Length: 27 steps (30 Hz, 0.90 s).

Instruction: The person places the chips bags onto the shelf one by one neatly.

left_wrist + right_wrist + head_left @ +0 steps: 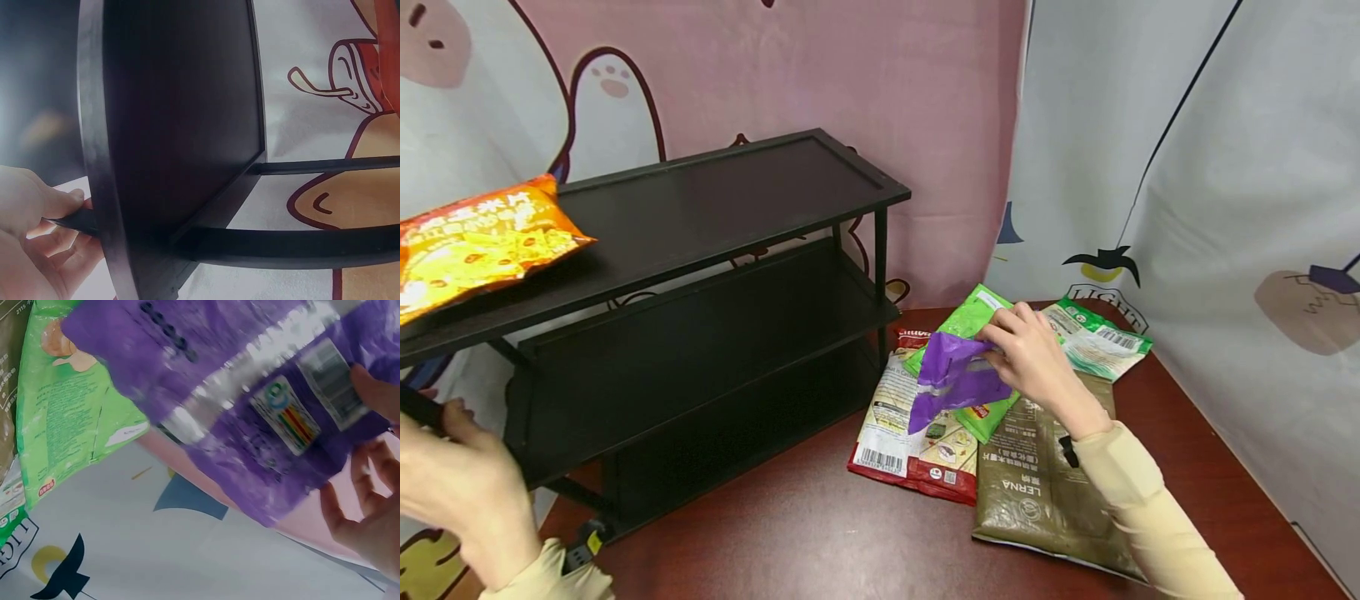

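Observation:
My right hand (1033, 354) pinches a purple snack bag (951, 375) by one edge, above a pile of flat packets. In the right wrist view the purple bag's back shows a silver seam and a barcode, with the thumb pressed near it. At the far left my left hand (467, 483) grips a black post of the shelf rack (722, 225). The left wrist view shows its thumb and fingers around that post (80, 221), beside a shelf board. On the rack's top board lies an orange and yellow chip bag (490, 242).
Below the purple bag lie a green packet (985, 310), a red and cream packet (883, 417), a brown packet (1045, 492) and a green-white packet (1101, 342). They rest on the reddish-brown table (820, 533). Patterned cloth (925, 83) hangs behind.

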Available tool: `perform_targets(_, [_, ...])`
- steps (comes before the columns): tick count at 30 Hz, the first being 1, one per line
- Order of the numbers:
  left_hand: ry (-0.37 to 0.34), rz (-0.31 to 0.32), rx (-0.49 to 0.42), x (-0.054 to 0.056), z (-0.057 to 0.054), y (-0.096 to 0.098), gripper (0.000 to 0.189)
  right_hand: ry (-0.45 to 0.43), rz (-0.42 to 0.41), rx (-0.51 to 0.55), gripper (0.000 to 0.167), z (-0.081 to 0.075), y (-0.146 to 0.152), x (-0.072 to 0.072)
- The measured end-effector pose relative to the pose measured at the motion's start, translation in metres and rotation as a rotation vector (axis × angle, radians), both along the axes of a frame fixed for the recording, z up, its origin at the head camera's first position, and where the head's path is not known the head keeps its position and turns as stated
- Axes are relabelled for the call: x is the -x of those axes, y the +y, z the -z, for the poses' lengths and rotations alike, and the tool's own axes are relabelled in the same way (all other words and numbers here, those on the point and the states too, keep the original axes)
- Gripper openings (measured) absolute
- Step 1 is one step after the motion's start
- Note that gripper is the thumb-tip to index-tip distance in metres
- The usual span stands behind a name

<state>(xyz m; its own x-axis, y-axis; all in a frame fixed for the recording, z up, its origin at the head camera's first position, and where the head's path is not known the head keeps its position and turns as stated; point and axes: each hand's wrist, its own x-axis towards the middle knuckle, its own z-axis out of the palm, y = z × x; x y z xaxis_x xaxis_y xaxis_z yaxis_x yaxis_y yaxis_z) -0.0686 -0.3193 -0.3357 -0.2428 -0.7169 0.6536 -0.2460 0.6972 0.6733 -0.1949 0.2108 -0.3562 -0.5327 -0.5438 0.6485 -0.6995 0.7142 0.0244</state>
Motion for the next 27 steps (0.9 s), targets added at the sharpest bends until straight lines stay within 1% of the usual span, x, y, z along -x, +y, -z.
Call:
perform_targets(8, [0.003, -0.002, 0.011, 0.001, 0.001, 0.000, 0.047, 0.080, 0.008, 0.060, 0.017, 0.005, -0.005, 0.010])
perform_targets(12, [0.008, -0.003, 0.005, 0.001, 0.001, 0.001, 0.047, 0.125, 0.001, 0.059, 0.018, 0.013, -0.007, 0.016])
perform_targets(15, [-0.005, -0.001, -0.005, 0.000, 0.001, 0.002, 0.047, 0.135, -0.007, 0.042, 0.020, 0.018, -0.006, 0.015])
perform_targets(19, [0.003, -0.007, -0.004, 0.000, 0.000, 0.005, 0.048, 0.107, -0.013, -0.001, 0.024, 0.020, -0.003, 0.008])
perform_targets(22, [0.018, -0.013, -0.013, 0.000, -0.003, 0.007, 0.048, 0.059, -0.013, -0.044, 0.027, 0.020, 0.001, 0.001])
perform_targets(24, [0.019, -0.015, -0.022, 0.000, -0.003, 0.006, 0.048, 0.005, -0.009, -0.074, 0.029, 0.019, 0.005, -0.004])
perform_targets(27, [0.018, -0.012, -0.009, 0.001, -0.002, 0.003, 0.047, -0.109, 0.005, -0.115, 0.030, 0.019, 0.013, -0.011])
